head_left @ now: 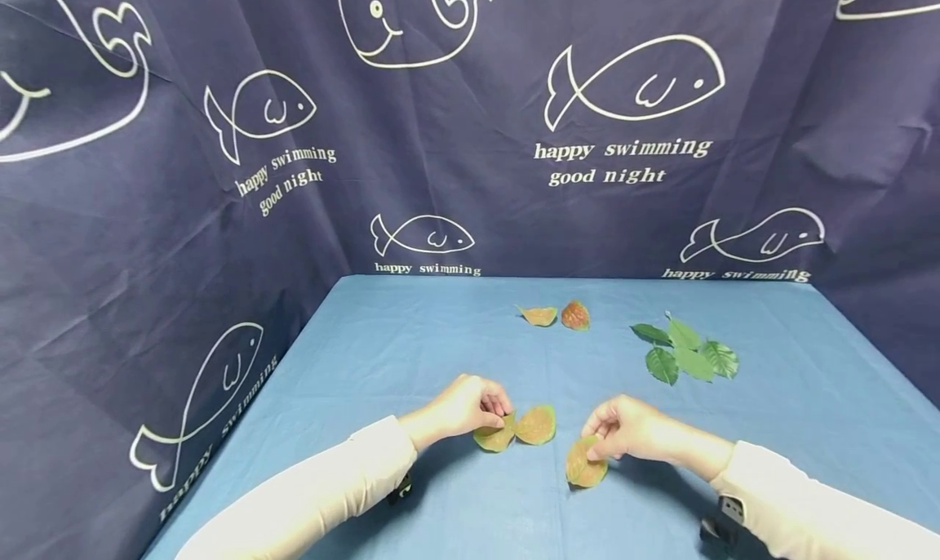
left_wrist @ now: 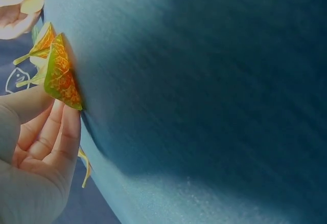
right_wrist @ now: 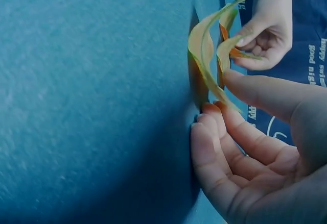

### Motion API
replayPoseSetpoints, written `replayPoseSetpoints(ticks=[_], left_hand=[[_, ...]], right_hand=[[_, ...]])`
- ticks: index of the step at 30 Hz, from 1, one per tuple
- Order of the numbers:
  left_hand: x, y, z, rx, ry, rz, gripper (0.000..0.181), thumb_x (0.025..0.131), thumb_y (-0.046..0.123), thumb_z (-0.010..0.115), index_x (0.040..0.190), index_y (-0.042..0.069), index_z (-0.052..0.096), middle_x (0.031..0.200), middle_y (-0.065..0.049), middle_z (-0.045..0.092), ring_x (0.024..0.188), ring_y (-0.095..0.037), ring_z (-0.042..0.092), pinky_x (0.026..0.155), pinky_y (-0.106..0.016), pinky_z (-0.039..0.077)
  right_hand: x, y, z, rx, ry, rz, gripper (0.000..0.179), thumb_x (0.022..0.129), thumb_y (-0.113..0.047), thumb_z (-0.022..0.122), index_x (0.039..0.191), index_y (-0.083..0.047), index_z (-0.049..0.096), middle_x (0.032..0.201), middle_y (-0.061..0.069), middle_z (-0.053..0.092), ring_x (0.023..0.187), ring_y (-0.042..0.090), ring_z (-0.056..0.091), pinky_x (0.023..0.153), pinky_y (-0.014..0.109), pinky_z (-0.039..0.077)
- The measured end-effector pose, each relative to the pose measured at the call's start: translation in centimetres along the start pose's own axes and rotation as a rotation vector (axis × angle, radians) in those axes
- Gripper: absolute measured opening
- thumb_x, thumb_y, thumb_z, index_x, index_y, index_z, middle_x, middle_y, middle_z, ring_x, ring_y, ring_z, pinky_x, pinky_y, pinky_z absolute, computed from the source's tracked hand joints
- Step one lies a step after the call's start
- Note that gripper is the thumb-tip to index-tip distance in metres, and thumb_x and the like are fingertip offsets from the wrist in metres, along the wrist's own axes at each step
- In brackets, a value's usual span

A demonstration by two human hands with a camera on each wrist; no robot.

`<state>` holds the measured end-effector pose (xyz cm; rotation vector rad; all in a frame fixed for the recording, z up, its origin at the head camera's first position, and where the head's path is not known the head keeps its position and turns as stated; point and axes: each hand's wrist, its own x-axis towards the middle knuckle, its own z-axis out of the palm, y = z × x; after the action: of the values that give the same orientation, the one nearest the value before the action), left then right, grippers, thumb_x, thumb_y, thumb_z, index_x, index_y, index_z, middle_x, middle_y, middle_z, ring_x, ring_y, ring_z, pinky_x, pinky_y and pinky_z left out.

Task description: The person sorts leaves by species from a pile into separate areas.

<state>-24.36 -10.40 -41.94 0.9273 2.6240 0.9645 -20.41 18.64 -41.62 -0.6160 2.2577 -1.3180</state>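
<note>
My left hand [head_left: 470,406] pinches a yellow-orange leaf [head_left: 494,437] between thumb and fingers, low over the blue cloth. In the left wrist view that leaf [left_wrist: 62,76] shows orange veins and a green edge. A second yellowish leaf [head_left: 537,425] lies just right of it, their edges meeting in the head view. To the right, my right hand [head_left: 637,431] holds another yellow leaf [head_left: 585,464] between thumb and fingertips. This leaf [right_wrist: 202,48] looks curled and stands edge-on close to the cloth in the right wrist view.
Farther back on the blue cloth [head_left: 411,331] lie a yellow leaf [head_left: 540,316] and a reddish leaf [head_left: 576,315]. Several green leaves [head_left: 690,356] form a cluster at the back right. A dark blue curtain [head_left: 455,152] with whale and fish drawings hangs behind and at the sides.
</note>
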Motion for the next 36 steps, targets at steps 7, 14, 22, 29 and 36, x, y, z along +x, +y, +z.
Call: replayPoseSetpoints(ticks=[7,14,22,29,36], left_hand=[[0.3,-0.1,0.2,0.035,-0.005,0.005,0.012,0.078,0.007,0.08,0.088,0.01,0.075,0.08,0.0,0.071,0.07,-0.001,0.061,0.065,-0.012,0.051],[0.5,-0.3,0.2,0.045,-0.016,0.021,0.01,0.077,0.006,0.081,0.084,0.01,0.074,0.078,0.0,0.07,0.067,0.0,0.058,0.062,-0.013,0.051],[0.5,-0.4,0.4,0.053,-0.038,-0.002,0.012,0.078,0.006,0.08,0.087,0.011,0.074,0.084,0.001,0.068,0.071,0.0,0.058,0.066,-0.013,0.051],[0.3,-0.2,0.5,0.057,-0.037,0.01,0.013,0.078,0.003,0.079,0.088,0.008,0.073,0.085,-0.002,0.068,0.073,-0.005,0.06,0.067,-0.013,0.051],[0.2,-0.5,0.6,0.068,-0.023,0.035,0.012,0.079,0.002,0.078,0.088,0.008,0.073,0.087,-0.003,0.067,0.076,-0.01,0.062,0.068,-0.014,0.052]], right_hand=[[-0.1,0.1,0.7,-0.073,0.091,0.032,0.011,0.077,-0.006,0.077,0.083,0.0,0.072,0.064,0.0,0.063,0.053,0.01,0.053,0.047,0.019,0.042],[-0.1,0.1,0.7,-0.044,0.113,0.049,0.01,0.079,-0.008,0.075,0.082,0.001,0.072,0.063,0.0,0.063,0.053,0.011,0.053,0.049,0.021,0.044],[-0.1,0.3,0.6,0.005,0.109,0.038,0.013,0.081,-0.006,0.073,0.086,0.006,0.071,0.068,0.007,0.068,0.054,0.01,0.055,0.05,0.024,0.051],[0.2,0.3,-0.3,0.044,0.135,0.085,0.018,0.082,-0.008,0.072,0.091,0.008,0.07,0.069,0.002,0.068,0.056,0.01,0.058,0.054,0.028,0.055],[1.5,0.0,-2.3,0.137,0.197,0.128,0.025,0.086,-0.008,0.07,0.099,0.013,0.066,0.071,-0.003,0.068,0.06,0.008,0.059,0.058,0.025,0.057]])
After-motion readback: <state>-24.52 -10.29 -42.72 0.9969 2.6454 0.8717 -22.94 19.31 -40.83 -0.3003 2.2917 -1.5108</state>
